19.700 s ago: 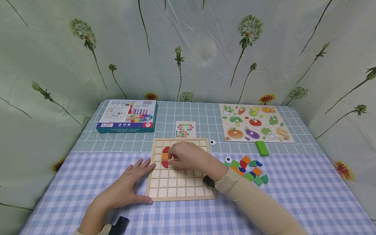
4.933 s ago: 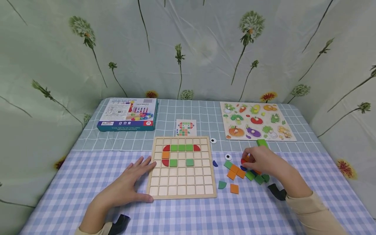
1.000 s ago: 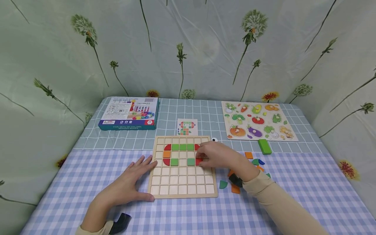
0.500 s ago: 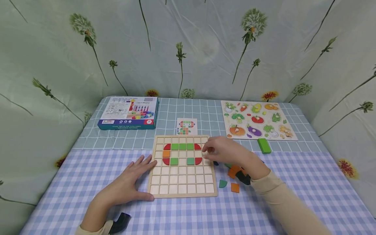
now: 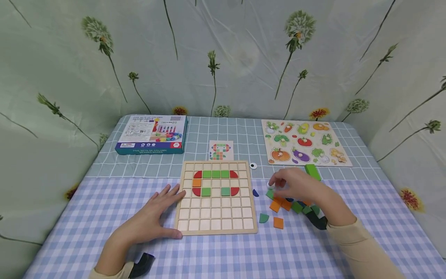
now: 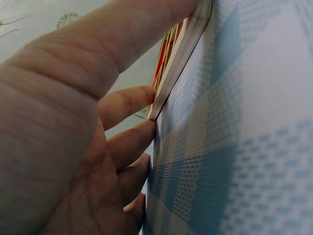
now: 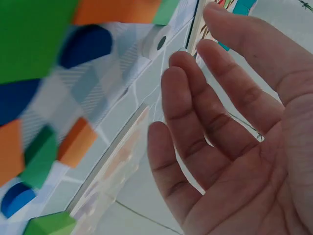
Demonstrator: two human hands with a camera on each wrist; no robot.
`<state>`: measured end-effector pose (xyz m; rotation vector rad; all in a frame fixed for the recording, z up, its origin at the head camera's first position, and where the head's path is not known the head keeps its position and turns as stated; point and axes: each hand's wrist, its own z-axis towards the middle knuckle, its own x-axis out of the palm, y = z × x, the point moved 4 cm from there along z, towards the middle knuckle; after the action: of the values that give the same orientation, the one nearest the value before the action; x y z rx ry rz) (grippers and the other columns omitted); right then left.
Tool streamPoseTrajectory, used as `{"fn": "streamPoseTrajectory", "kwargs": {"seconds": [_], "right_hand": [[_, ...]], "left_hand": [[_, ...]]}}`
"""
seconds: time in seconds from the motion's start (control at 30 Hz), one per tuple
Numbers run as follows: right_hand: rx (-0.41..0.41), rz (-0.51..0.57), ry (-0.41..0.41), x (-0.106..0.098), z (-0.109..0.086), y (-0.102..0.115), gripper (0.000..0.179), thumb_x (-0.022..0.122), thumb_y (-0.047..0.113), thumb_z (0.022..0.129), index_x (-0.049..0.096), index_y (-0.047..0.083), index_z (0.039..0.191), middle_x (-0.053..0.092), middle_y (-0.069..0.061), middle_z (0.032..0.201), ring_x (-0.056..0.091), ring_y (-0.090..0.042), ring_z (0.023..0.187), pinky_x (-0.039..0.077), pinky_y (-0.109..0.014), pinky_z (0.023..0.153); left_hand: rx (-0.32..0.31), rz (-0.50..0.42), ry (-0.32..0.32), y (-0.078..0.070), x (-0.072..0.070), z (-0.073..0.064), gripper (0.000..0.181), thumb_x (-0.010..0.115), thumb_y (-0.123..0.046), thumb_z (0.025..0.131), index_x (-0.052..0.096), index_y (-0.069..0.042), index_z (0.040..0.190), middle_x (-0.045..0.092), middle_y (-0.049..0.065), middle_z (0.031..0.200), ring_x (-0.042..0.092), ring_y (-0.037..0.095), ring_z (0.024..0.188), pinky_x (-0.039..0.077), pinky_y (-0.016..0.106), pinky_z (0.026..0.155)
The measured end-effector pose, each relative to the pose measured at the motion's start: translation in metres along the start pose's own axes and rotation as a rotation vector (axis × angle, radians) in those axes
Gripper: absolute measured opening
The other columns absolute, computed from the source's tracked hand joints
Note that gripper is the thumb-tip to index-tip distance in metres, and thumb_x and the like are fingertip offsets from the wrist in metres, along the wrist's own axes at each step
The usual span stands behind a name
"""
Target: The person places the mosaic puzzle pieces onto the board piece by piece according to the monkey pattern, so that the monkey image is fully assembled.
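A wooden grid board (image 5: 216,233) lies in the middle of the table. Several tiles sit in its upper cells: red rounded corners, a green row (image 5: 216,174), an orange square (image 5: 196,183) and two more green squares. My left hand (image 5: 150,221) rests with spread fingers against the board's left edge; the left wrist view shows fingertips (image 6: 149,128) touching that edge. Over the loose tiles at right is my right hand (image 5: 303,186), fingers loosely bent, nothing held in the right wrist view. Its fingertips are close to a white eye disc (image 5: 269,185), partly hidden.
Loose orange (image 5: 278,223), green (image 5: 263,218) and blue (image 5: 255,192) pieces lie right of the board. Another eye disc (image 5: 253,166) sits by its upper right corner. Behind are a pattern card (image 5: 221,150), a boxed toy (image 5: 151,135), a vegetable puzzle (image 5: 306,143) and a green block (image 5: 312,172).
A red corner piece now sits at the right end of the third row. My right hand has let go of it and moved right, back over the loose tiles. The left hand stays put.
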<state>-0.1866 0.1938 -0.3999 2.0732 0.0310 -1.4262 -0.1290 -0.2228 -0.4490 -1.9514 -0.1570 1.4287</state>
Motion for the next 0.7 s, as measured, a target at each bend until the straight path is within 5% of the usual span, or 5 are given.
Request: {"fn": "streamPoseTrajectory", "kwargs": {"seconds": [0.4,0.7], "right_hand": [[0.1,0.137,0.084,0.024,-0.046,0.007,0.023,0.092,0.024,0.085,0.076,0.022,0.102,0.064,0.009,0.085,0.057,-0.009,0.081,0.05,-0.022,0.07],[0.102,0.172,0.076,0.041,-0.057,0.01,0.029,0.095,0.024,0.081,0.076,0.023,0.103,0.064,0.011,0.087,0.056,-0.007,0.081,0.05,-0.022,0.071]], "left_hand": [[0.0,-0.001,-0.003,-0.001,-0.001,0.0,0.115,0.093,-0.067,0.068,0.047,-0.022,0.164,0.032,0.012,0.177,0.019,0.048,0.166,0.013,0.078,0.128],[-0.008,-0.002,0.005,0.001,0.0,0.0,0.116,0.092,-0.069,0.068,0.046,-0.023,0.164,0.031,0.012,0.177,0.018,0.048,0.166,0.012,0.078,0.128]]}}
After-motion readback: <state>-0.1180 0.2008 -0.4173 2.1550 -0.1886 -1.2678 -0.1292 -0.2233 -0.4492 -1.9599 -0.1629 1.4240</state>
